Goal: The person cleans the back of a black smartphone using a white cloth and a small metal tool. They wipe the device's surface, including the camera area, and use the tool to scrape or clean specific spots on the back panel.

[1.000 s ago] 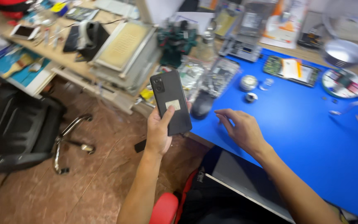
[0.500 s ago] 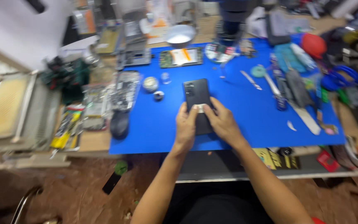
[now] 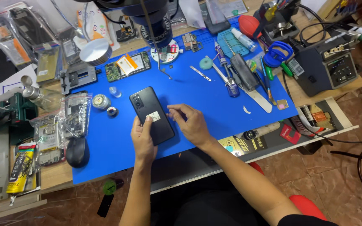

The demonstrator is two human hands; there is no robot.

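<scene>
- Blue mat [image 3: 214, 104] covers the middle of the worktop [image 3: 59, 175]; black phone [image 3: 151, 115] lies on it back-up, camera end pointing away from the person.
- Left hand [image 3: 142, 140] rests on the phone's near-left edge, fingers flat along the back, index tip by a small white sticker [image 3: 155, 116] stuck mid-back. Not gripping, more pinning it down.
- Right hand [image 3: 191, 123] sits just right of the phone, fingers curled, thumb + index tips at the right edge next to the sticker. Nothing else in that hand; can't tell if the tips are on the sticker's corner or only on the case.
- Step in hand, as I read it: phone set down & steadied, fingers working at the sticker or the back cover's side seam.
- Next move prob. needs a fine pinch w/ the right hand while the left keeps the phone from sliding on the mat; light force, since the back looks smooth and glossy.
- Around it: round tin [image 3: 101, 101] and a small clear bottle [image 3: 115, 91] just left of the phone, black mouse [image 3: 77, 152] at the mat's near-left edge.
- Farther back: an opened phone w/ bare circuit board [image 3: 128, 66]; screwdrivers [image 3: 225, 71] and other tools to the right, well apart from both hands.
- Microscope head [image 3: 153, 16] hangs over the far side of the mat.
</scene>
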